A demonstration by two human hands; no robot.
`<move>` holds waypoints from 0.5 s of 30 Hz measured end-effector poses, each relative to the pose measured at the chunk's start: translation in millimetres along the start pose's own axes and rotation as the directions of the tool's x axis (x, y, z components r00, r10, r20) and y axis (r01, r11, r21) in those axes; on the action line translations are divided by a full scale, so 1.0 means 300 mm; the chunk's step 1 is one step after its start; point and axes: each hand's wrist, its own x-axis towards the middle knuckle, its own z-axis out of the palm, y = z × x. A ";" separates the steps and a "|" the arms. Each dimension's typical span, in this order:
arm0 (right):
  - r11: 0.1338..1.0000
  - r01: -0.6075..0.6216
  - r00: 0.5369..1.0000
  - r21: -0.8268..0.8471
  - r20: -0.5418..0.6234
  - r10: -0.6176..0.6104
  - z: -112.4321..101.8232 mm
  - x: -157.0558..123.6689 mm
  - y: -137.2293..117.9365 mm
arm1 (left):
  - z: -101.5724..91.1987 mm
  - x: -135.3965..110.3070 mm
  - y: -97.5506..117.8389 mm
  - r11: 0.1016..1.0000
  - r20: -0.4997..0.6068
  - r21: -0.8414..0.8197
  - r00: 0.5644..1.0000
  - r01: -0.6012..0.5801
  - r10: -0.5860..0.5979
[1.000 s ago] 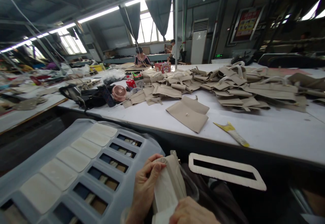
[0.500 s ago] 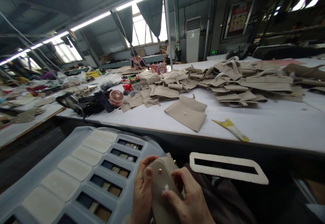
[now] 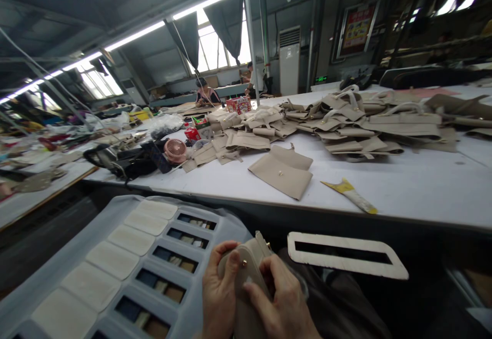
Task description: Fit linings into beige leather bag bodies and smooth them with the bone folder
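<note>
A small taupe leather bag with rounded corners and a gold stud is held upright over my lap. My left hand grips its left side, thumb lying on the front face beside the stud. From the right, my right hand clasps the bag, its fingers curled at the edge and its thumb pressing on the front. A small whitish bit shows by that thumb; I cannot make out what it is. Gold hardware shows at the bag's upper right edge. The bag's lower end runs out of view.
A flat taupe bag piece and a yellow-and-white tube lie near the white table's edge. Behind is a pile of taupe bags. A pink fan stands left. Pale panels lie on a blue-grey slotted crate; a white frame lies right.
The bag has tilted slightly and shifted a little to the right in my hands. My left thumb has moved up closer to the stud. Both hands keep their hold.
</note>
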 end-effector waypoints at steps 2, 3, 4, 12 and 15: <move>1.000 -0.030 0.999 0.007 0.029 0.030 -0.007 0.002 0.001 | 0.006 -0.002 0.006 0.995 0.007 -0.091 0.999 0.050 -0.050; 0.999 -0.040 0.998 0.010 0.043 0.040 -0.009 0.003 0.002 | 0.009 -0.003 0.007 0.986 0.010 -0.152 0.998 0.069 -0.068; 0.999 -0.050 0.997 0.017 0.056 0.049 -0.011 0.005 0.004 | 0.011 -0.004 0.008 0.974 0.016 -0.211 0.996 0.084 -0.083; 0.992 -0.127 0.990 -0.006 0.068 0.127 -0.002 0.074 -0.007 | 0.018 0.006 -0.002 0.965 0.091 -0.244 0.993 0.095 -0.075; 0.984 -0.174 0.980 0.030 0.101 0.171 0.003 0.082 -0.009 | 0.019 0.013 -0.003 0.970 0.054 -0.230 0.996 0.081 -0.071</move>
